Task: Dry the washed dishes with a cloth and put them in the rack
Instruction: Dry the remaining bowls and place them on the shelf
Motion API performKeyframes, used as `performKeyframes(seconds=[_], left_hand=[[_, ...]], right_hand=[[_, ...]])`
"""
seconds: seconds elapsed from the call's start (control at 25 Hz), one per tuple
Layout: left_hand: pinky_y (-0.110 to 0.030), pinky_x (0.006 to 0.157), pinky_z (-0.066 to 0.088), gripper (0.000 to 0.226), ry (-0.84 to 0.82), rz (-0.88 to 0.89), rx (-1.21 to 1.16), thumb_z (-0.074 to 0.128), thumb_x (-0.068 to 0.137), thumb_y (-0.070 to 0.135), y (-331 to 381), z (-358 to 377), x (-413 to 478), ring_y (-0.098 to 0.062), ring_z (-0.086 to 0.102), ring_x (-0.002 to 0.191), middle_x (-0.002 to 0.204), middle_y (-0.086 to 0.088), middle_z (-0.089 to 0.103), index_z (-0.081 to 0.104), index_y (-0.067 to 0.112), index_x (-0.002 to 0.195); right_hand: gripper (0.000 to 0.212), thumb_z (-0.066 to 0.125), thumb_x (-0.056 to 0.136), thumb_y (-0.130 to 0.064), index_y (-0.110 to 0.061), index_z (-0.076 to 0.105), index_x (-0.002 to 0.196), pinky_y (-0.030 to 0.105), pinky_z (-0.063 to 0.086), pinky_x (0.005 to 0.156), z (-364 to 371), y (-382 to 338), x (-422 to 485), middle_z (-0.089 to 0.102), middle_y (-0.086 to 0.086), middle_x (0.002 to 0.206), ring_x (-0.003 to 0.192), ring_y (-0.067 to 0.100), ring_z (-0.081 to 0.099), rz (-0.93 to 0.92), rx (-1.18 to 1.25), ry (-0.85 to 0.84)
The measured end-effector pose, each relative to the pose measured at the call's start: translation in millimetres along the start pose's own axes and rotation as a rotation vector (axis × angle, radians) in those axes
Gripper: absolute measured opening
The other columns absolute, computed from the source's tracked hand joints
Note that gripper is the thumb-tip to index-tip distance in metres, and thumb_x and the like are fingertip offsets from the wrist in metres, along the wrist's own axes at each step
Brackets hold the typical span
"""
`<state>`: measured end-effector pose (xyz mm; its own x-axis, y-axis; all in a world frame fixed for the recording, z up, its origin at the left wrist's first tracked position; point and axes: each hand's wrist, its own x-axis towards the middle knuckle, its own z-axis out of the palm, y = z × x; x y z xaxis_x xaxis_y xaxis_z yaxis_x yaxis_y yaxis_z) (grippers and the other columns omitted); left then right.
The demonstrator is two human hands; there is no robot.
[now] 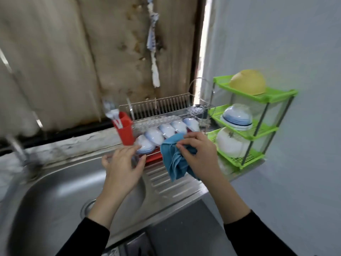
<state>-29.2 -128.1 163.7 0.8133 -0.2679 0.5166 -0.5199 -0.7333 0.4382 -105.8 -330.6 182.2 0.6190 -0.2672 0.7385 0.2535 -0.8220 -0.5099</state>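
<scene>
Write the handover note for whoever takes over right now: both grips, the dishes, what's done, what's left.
Left grip: fingers relaxed, tips at the leftmost bowl in the metal rack.
Right grip: pinches the blue cloth; whether it wraps a dish is unclear.
Done: a row of white-and-blue bowls sits in the rack.
Left: cannot tell from here; check inside the cloth first.

bowls in rack | cup left | shelf right | sink front-left
</scene>
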Motion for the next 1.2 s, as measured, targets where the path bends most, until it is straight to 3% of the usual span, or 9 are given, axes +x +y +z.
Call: performKeyframes(seconds=[0.12, 0.24, 0.52, 0.6, 0.72, 0.84, 0.96, 1.12, 1.2], left_hand=[[-0.028, 0.084, 0.013, 0.058, 0.016, -0.123, 0.013, 0.034, 0.077, 0.059, -45, -23, -44, -0.016, 0.054, 0.115, 0.115, 0.006, 0.068, 0.069, 0.029, 0.114], [-0.029, 0.086, 0.014, 0.069, 0.043, -0.229, 0.092, 0.026, 0.072, 0.062, -86, -43, -79, -0.017, 0.055, 0.116, 0.114, 0.005, 0.069, 0.07, 0.027, 0.113], [-0.04, 0.087, 0.025, 0.066, 0.058, -0.442, 0.295, 0.029, 0.074, 0.057, -175, -87, -131, -0.021, 0.06, 0.109, 0.107, 0.002, 0.071, 0.071, 0.022, 0.11], [-0.04, 0.089, 0.024, 0.066, 0.044, -0.504, 0.33, 0.027, 0.074, 0.058, -202, -97, -147, -0.018, 0.059, 0.111, 0.11, 0.006, 0.07, 0.069, 0.024, 0.111], [-0.039, 0.091, 0.021, 0.068, 0.019, -0.572, 0.35, 0.023, 0.073, 0.06, -246, -113, -168, -0.015, 0.054, 0.116, 0.115, 0.009, 0.067, 0.068, 0.028, 0.114], [-0.042, 0.095, 0.021, 0.064, -0.022, -0.637, 0.351, 0.028, 0.076, 0.057, -294, -130, -182, -0.018, 0.05, 0.122, 0.12, 0.007, 0.065, 0.066, 0.027, 0.118], [-0.045, 0.101, 0.022, 0.054, -0.067, -0.7, 0.323, 0.037, 0.079, 0.047, -339, -144, -193, -0.019, 0.046, 0.125, 0.123, 0.005, 0.063, 0.064, 0.026, 0.121], [-0.039, 0.097, 0.021, 0.052, -0.102, -0.736, 0.284, 0.039, 0.082, 0.044, -393, -157, -204, -0.02, 0.045, 0.123, 0.124, 0.001, 0.061, 0.062, 0.023, 0.124], [-0.038, 0.095, 0.022, 0.042, -0.096, -0.736, 0.268, 0.046, 0.089, 0.038, -421, -161, -204, -0.021, 0.045, 0.121, 0.124, -0.001, 0.061, 0.061, 0.021, 0.123]], right_hand=[[0.01, 0.075, 0.078, -0.007, -0.002, 0.075, 0.086, -0.004, 0.034, 0.083, 48, -26, -29, 0.062, 0.008, 0.094, 0.089, -0.003, 0.047, -0.002, 0.104, -0.099], [0.01, 0.073, 0.077, -0.006, 0.001, 0.073, 0.083, -0.003, 0.035, 0.085, 95, -47, -50, 0.063, 0.011, 0.093, 0.09, -0.003, 0.046, -0.073, 0.179, -0.178], [0.005, 0.073, 0.074, -0.005, -0.003, 0.073, 0.079, 0.007, 0.039, 0.084, 190, -105, -96, 0.063, 0.01, 0.089, 0.087, 0.01, 0.054, -0.158, 0.297, -0.337], [0.007, 0.072, 0.075, -0.01, -0.004, 0.074, 0.078, 0.001, 0.034, 0.085, 214, -128, -110, 0.064, 0.009, 0.089, 0.088, 0.009, 0.053, -0.151, 0.321, -0.381], [0.026, 0.06, 0.082, -0.026, -0.005, 0.074, 0.079, -0.004, 0.029, 0.087, 249, -160, -129, 0.063, 0.007, 0.088, 0.089, 0.005, 0.051, -0.132, 0.378, -0.448], [0.021, 0.064, 0.081, -0.021, -0.003, 0.074, 0.08, 0.0, 0.034, 0.087, 290, -188, -138, 0.063, 0.009, 0.088, 0.087, 0.007, 0.053, -0.109, 0.393, -0.462], [0.012, 0.068, 0.077, -0.011, -0.002, 0.073, 0.081, 0.014, 0.045, 0.082, 325, -212, -141, 0.063, 0.011, 0.09, 0.084, 0.006, 0.055, -0.058, 0.362, -0.474], [0.007, 0.074, 0.078, -0.001, 0.0, 0.072, 0.084, -0.002, 0.033, 0.085, 360, -244, -144, 0.061, 0.009, 0.093, 0.088, -0.004, 0.045, -0.04, 0.334, -0.483], [0.011, 0.078, 0.075, 0.002, -0.002, 0.073, 0.084, -0.003, 0.033, 0.085, 375, -255, -150, 0.061, 0.007, 0.093, 0.087, -0.004, 0.046, -0.022, 0.3, -0.491]])
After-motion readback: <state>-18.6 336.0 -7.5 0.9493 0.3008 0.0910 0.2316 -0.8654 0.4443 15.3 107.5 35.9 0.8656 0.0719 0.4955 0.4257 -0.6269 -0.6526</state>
